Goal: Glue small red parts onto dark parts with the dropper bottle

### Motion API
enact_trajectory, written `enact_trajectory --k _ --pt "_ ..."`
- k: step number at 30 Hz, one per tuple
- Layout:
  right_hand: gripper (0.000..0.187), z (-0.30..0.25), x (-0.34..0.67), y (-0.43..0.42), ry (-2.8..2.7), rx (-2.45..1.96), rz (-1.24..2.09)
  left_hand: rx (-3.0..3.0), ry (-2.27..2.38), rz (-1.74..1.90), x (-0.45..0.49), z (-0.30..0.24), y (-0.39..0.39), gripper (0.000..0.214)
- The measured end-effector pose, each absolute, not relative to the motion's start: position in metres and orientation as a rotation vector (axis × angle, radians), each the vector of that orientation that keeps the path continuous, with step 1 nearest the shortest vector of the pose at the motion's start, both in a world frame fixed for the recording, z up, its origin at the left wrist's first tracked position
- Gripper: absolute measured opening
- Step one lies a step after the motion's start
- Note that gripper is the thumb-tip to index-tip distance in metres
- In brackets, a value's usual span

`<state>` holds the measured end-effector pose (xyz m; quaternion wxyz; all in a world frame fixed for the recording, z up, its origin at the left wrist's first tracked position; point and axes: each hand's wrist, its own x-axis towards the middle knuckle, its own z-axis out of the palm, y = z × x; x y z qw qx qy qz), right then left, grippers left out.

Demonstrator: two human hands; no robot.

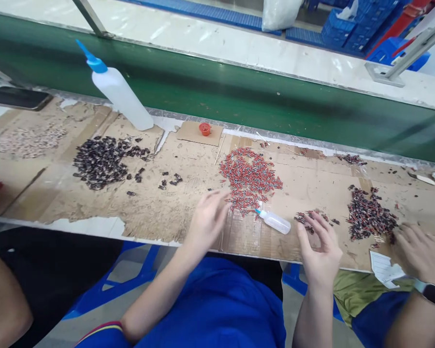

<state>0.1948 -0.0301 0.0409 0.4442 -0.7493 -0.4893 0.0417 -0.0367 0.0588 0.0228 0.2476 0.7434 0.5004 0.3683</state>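
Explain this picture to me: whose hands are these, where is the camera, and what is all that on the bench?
There is no machine here: a person works with bare hands, and the single camera sits on their head, looking down. The left hand, blurred, is at the edge of a pile of small red parts; the right hand, fingers spread, is over a few dark parts. Neither visibly holds anything. Between them lies a small squeeze bottle. All this rests on cardboard, with a big dark pile at left, another dark pile at right, and a large blue-capped bottle behind. The hand with a watch at the far right belongs to a co-worker.
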Motion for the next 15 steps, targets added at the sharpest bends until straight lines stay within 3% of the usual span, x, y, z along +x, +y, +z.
enact_trajectory --k 4,10,15 --pt "0.051 0.026 0.203 -0.026 -1.684 -1.865 0.059 2.197 1.530 0.934 -0.066 0.005 0.090 0.020" --pt "0.030 0.006 0.199 -0.019 -1.760 -1.810 0.160 2.300 1.598 0.773 -0.069 -0.007 0.098 0.012" --pt "0.035 0.016 0.198 -0.026 -1.384 -1.777 0.492 2.314 1.687 0.615 -0.067 -0.004 0.098 0.026"
